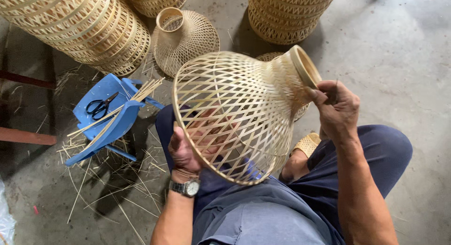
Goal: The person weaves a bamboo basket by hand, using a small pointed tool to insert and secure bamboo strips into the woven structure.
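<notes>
A woven bamboo lampshade, bell-shaped with an open lattice, lies tilted over my lap. My left hand, with a wristwatch on its wrist, grips the wide lower rim from the left. My right hand holds the narrow neck ring at the upper right, thumb pressed on the weave, with a thin strip or tool between the fingers. I sit in dark blue trousers.
A small blue plastic chair at left carries black scissors and bamboo strips. A finished lampshade stands behind, stacked woven shades at top left, another stack at top. Bamboo scraps litter the concrete floor.
</notes>
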